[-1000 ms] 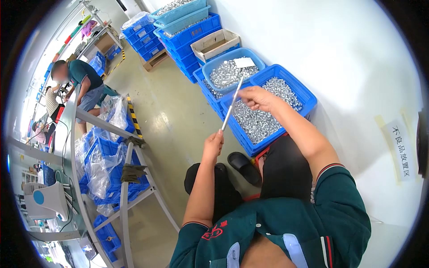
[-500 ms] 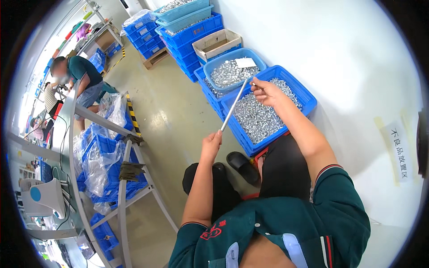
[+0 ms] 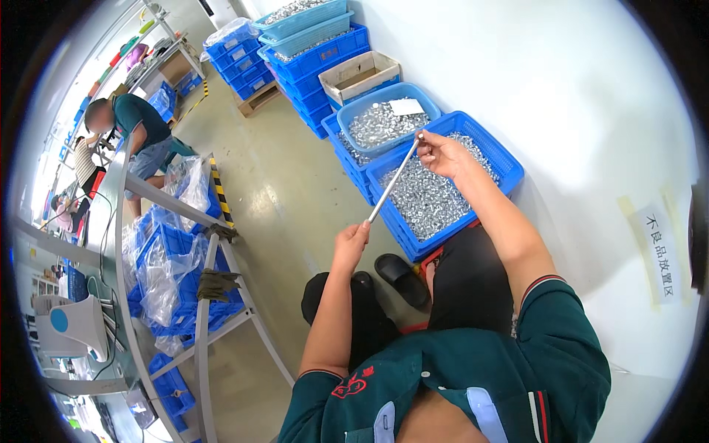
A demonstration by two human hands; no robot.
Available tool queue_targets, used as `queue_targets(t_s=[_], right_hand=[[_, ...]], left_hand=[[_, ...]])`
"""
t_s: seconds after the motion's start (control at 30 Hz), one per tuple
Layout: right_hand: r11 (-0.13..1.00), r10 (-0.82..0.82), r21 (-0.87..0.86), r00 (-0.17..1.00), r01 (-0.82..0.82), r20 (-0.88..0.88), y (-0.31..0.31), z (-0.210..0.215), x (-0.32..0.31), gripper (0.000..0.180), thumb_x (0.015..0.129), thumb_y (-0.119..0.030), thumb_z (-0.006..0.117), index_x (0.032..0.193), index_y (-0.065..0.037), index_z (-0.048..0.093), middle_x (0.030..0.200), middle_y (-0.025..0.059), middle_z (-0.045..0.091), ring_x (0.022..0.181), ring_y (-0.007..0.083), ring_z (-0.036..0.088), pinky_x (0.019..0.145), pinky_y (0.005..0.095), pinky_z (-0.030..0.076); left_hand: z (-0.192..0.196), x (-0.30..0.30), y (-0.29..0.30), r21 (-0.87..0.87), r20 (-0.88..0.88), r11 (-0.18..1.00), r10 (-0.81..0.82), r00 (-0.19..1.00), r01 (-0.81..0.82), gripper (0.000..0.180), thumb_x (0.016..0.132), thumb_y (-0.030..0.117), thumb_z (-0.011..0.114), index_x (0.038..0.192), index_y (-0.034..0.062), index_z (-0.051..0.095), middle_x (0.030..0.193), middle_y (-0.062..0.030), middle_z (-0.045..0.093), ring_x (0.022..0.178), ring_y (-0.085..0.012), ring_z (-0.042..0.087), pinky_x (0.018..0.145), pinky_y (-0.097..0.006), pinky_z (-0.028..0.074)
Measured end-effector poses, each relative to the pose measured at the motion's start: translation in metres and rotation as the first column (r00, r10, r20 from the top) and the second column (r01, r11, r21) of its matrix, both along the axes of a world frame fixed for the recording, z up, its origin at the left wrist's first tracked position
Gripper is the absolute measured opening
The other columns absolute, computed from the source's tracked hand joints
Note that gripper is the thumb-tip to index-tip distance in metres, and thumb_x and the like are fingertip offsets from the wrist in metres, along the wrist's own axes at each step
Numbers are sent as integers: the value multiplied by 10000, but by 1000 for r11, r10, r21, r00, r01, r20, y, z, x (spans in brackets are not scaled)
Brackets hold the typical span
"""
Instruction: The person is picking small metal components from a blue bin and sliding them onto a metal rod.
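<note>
My left hand (image 3: 350, 244) is closed around the lower end of a thin silver metal rod (image 3: 392, 184). The rod slants up to the right over a blue crate (image 3: 509, 158) filled with small shiny metal parts (image 3: 428, 198). At its far tip, my right hand (image 3: 441, 154) has thumb and forefinger pinched together. Whether those fingers hold a small part or only the rod's tip is too small to make out.
A light blue basin (image 3: 347, 114) of metal parts, with a white card (image 3: 405, 107) on them, stands behind the crate. Stacked blue crates (image 3: 306, 88) line the wall. At left are a metal-framed table (image 3: 206, 295), plastic-wrapped crates (image 3: 166, 258) and a bending co-worker (image 3: 140, 122).
The rod's far tip has shifted slightly right, up against my right fingertips; a small gap showed there before. My left hand has moved slightly right and down.
</note>
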State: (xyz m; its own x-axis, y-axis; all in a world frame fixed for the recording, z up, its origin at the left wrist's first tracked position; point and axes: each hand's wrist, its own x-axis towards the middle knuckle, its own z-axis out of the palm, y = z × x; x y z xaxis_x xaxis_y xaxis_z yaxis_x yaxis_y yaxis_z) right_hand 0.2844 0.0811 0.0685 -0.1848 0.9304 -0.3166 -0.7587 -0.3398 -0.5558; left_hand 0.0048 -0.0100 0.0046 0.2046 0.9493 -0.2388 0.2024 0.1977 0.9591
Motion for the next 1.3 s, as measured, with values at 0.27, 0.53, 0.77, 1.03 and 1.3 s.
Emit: queue_targets(t_s=[0.27, 0.53, 0.77, 1.03, 1.3], right_hand=[[987, 159, -12, 985, -160, -69, 0, 4, 4, 142, 846, -151, 505, 840, -17, 553, 656, 9, 441, 516, 85, 381, 382, 175, 288], [965, 228, 68, 941, -252, 251, -10, 13, -19, 313, 891, -267, 487, 1033, 9, 525, 608, -30, 371, 478, 35, 300, 383, 162, 255], [995, 73, 35, 939, -90, 337, -5, 0, -14, 169, 851, -183, 558, 888, -21, 525, 663, 24, 467, 486, 56, 362, 376, 168, 272], [1000, 23, -2, 1000, -23, -5, -1, 5, -1, 206, 847, -232, 569, 833, -31, 530, 643, 16, 457, 471, 52, 371, 348, 154, 254], [978, 200, -62, 980, -199, 20, 2, 6, 9, 163, 834, -172, 568, 801, -16, 538, 557, -15, 419, 400, 36, 327, 313, 145, 225]], left_hand=[[-2, 1, 1, 8, -15, 1000, -8, 1000, 8, 406, 862, 384, 498, 589, 87, 463, 501, 58, 355, 427, -37, 290, 389, -212, 218], [-3, 2, 1, -15, 24, 999, 45, 999, -44, 390, 867, 387, 492, 616, 90, 466, 496, 68, 337, 405, -30, 272, 368, -203, 200], [0, 2, 3, -53, 67, 998, 51, 996, -47, 382, 866, 394, 488, 629, 96, 458, 491, 75, 315, 390, -24, 244, 356, -202, 186], [-1, 0, 0, 20, 28, 1000, 9, 1000, -10, 389, 863, 379, 496, 610, 85, 470, 508, 63, 350, 426, -33, 284, 380, -205, 211], [-4, 1, 1, 43, 2, 999, -28, 1000, 28, 396, 860, 379, 503, 604, 79, 473, 511, 56, 363, 438, -39, 297, 394, -212, 225]])
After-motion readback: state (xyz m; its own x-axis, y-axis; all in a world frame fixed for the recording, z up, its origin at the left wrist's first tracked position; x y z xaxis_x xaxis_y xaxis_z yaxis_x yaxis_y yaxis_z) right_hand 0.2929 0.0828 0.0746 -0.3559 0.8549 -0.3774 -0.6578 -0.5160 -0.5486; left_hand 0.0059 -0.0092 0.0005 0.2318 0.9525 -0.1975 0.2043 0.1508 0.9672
